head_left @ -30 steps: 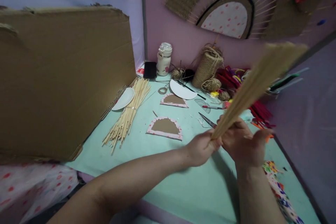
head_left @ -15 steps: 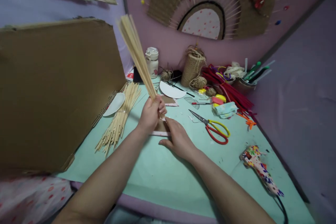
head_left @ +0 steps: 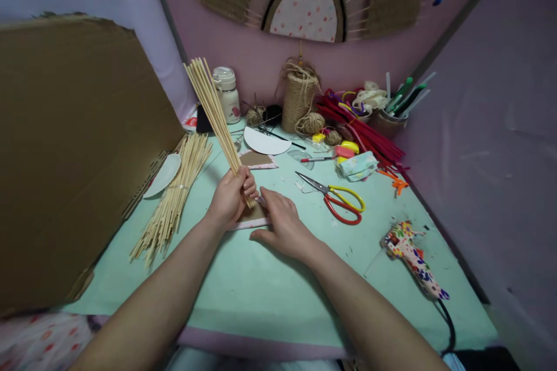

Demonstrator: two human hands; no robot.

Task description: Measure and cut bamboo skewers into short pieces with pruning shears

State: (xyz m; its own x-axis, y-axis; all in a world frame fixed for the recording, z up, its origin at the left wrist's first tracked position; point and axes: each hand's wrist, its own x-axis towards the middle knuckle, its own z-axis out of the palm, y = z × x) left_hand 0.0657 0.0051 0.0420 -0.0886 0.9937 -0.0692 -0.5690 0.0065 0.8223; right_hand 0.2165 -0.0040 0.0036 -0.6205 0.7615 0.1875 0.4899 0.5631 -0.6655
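My left hand [head_left: 228, 197] is closed round a bundle of thin wooden sticks [head_left: 213, 110], which leans up and to the left. The bundle's lower ends point down at a half-round cardboard piece [head_left: 253, 214] edged in dotted fabric. On that piece's right side rests my right hand [head_left: 282, 220], fingers extended and thumb apart. Both hands cover part of the cardboard. Just behind lies a second edged cardboard piece [head_left: 261, 160], partly overlapped by a white half disc [head_left: 266, 141]. To the left is a tied bundle of sticks [head_left: 174, 203].
Open scissors [head_left: 326, 189] lie right of my hands, with a patterned glue gun [head_left: 409, 255] farther right. Twine [head_left: 300, 98], a bottle [head_left: 228, 98] and a pen pot [head_left: 389, 123] line the back. A tall cardboard sheet [head_left: 82, 156] stands at left.
My left hand has brought the sticks from the right over to the cardboard piece, and they now lean left. My right hand has come down onto that piece. The view has shifted right.
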